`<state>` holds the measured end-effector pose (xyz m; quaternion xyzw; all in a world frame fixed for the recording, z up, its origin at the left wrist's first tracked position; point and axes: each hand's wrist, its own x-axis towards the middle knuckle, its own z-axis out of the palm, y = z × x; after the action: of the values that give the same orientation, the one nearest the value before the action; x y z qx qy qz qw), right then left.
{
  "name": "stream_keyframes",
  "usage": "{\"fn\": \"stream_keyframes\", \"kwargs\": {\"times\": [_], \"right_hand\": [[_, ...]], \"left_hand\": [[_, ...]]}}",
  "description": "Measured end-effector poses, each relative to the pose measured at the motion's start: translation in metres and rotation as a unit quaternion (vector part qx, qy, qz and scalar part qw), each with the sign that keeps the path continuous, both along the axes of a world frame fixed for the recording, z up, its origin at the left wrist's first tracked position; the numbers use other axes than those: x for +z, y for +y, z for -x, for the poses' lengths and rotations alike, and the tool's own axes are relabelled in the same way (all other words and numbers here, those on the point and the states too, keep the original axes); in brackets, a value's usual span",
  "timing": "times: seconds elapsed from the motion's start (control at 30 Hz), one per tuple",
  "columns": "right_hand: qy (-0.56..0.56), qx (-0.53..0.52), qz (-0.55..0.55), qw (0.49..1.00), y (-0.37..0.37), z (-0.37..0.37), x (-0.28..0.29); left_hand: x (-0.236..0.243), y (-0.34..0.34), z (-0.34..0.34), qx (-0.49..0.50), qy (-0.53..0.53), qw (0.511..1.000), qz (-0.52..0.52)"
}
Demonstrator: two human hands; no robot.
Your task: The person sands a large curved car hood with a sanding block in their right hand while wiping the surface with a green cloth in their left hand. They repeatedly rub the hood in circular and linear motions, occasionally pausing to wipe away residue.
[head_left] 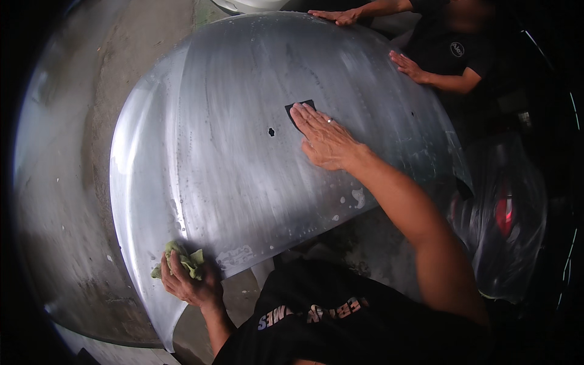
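A bare grey, wet-looking car hood (pixel 225 176) lies before me, streaked along its length, with whitish wet spots near its close edge. My right hand (pixel 325 140) lies on the middle of it, fingers extended and pressing down a small black sheet that looks like sandpaper (pixel 289 110). Most of that sheet is hidden under the fingers. Just left of it is a small dark hole (pixel 272 132) in the metal. At the hood's near left corner, my left hand (pixel 190 286) is closed around a crumpled yellow-green cloth (pixel 194 259) resting on the surface.
Across the hood, a person in a dark shirt rests one hand (pixel 336 16) on the far edge and another hand (pixel 411 68) on the right edge. A red light (pixel 505 210) shows through clear plastic sheeting (pixel 514 267) at right. Stained concrete floor (pixel 67 201) extends leftward.
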<state>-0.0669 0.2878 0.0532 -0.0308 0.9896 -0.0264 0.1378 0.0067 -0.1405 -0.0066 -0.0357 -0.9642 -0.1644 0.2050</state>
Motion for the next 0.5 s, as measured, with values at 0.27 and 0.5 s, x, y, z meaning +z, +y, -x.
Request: {"fn": "stream_keyframes", "kwargs": {"times": [0.27,0.5], "right_hand": [[-0.081,-0.013,-0.001,0.997,-0.008,0.012,0.022],[-0.109,-0.029,0.016,0.994,-0.014,0.007,0.029]], "left_hand": [[0.002,-0.003,-0.002,0.006,-0.015,1.000,0.009],[0.003,-0.003,-0.001,0.000,-0.014,1.000,0.012]]}}
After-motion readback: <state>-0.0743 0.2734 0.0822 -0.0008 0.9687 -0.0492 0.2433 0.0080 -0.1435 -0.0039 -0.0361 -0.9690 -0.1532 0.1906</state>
